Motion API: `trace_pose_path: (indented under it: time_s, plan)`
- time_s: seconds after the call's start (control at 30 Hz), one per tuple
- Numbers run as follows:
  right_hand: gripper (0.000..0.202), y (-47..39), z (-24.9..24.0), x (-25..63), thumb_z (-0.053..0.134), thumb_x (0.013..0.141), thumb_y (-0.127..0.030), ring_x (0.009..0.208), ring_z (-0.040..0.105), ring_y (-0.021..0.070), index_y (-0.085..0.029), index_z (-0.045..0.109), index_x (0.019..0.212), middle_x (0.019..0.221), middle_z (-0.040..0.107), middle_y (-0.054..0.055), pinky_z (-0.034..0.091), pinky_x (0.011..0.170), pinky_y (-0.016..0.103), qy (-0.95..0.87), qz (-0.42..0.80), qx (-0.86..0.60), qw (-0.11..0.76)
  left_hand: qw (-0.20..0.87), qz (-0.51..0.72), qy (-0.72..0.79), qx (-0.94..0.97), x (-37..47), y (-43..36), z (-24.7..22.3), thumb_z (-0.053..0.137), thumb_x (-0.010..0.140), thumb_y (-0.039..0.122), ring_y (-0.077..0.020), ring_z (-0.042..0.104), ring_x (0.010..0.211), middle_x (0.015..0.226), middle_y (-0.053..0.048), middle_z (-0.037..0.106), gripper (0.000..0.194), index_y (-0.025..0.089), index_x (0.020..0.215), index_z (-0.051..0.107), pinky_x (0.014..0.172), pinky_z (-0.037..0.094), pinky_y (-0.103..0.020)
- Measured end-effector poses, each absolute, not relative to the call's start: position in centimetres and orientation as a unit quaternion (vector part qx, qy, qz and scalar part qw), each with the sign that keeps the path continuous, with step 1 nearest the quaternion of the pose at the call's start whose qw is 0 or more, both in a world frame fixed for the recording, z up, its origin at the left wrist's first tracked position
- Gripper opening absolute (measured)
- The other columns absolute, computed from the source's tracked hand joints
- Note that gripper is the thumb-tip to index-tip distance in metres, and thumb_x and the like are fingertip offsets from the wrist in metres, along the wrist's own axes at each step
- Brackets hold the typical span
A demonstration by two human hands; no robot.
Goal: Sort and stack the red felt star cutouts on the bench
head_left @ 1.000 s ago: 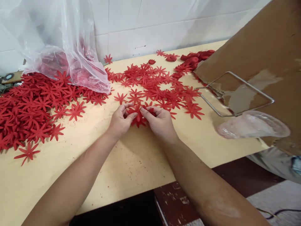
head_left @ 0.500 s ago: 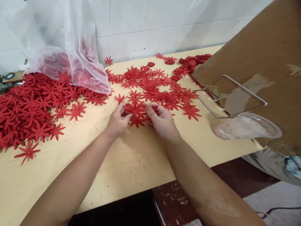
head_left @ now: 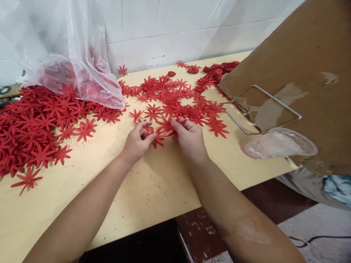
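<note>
My left hand pinches a red star-shaped petal piece between thumb and fingers, just above the table. Close on the other side, my right hand has its thumb and fingers closed on a second red petal piece, which partly overlaps the first. Its fingertips are partly hidden behind the thumb. Just beyond both hands lie many loose petal pieces of the same kind, spread over the table. A larger heap of them is at the left.
A clear plastic bag with red pieces stands on the left heap. At right are a cardboard sheet, a bent metal wire frame and a clear plastic container. A white wall bounds the table behind.
The petal pieces between my hands have come apart: the right hand's piece has moved up and right, the left hand's stays lower. The view has shifted slightly right.
</note>
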State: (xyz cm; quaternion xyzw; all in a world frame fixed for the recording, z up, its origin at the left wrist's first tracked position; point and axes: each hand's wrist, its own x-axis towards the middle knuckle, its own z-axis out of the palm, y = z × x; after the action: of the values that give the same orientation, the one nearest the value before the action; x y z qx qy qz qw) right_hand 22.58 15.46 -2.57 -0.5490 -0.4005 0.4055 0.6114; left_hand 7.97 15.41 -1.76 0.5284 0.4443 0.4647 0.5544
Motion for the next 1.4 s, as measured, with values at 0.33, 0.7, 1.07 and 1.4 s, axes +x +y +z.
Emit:
trace_pose_path:
  time_s: [0.33,0.7,1.07,1.4]
  plan:
    - [0.031,16.3,-3.9,23.9,0.068,0.071,-0.048,0.080,0.059,0.0114,-0.022,0.063,0.088,0.083,0.062,-0.001,0.048,0.079,0.028,-0.390,0.374,-0.519,0.662,0.524,0.492,0.444,0.535,7.8,16.2,-3.4,0.058,0.078,0.013,-0.0218,0.042,0.132,0.138,-0.013,0.046,0.046,0.016,0.123,0.053,0.103,0.042,-0.034]
    - [0.022,15.5,-2.0,23.2,0.073,0.068,-0.033,0.040,0.042,0.0071,-0.018,0.058,0.062,0.047,0.051,-0.004,0.036,0.040,0.021,-0.372,0.385,-0.575,0.619,0.208,0.515,0.402,0.728,7.3,15.9,-3.7,0.056,0.082,0.024,-0.0172,0.060,0.095,0.100,-0.010,0.063,0.022,0.015,0.100,0.065,0.090,0.050,-0.035]
    - [0.033,16.0,-3.0,23.2,0.080,0.057,-0.041,0.048,0.049,0.0076,-0.020,0.057,0.067,0.059,0.056,-0.004,0.041,0.042,0.020,-0.349,0.493,-0.486,0.631,0.121,0.309,0.399,0.855,7.8,14.6,-2.8,0.068,0.074,0.034,-0.0262,0.056,0.107,0.118,-0.013,0.061,0.051,0.015,0.120,0.058,0.092,0.043,-0.044]
    - [0.020,16.6,-3.9,24.6,0.070,0.069,-0.033,0.055,0.053,0.0081,-0.022,0.060,0.081,0.069,0.057,-0.003,0.050,0.056,0.025,-0.398,0.389,-0.523,0.646,0.139,0.393,0.471,0.777,7.5,15.0,-2.6,0.050,0.086,0.024,-0.0208,0.062,0.082,0.083,-0.007,0.070,0.022,0.017,0.094,0.069,0.077,0.044,-0.038]
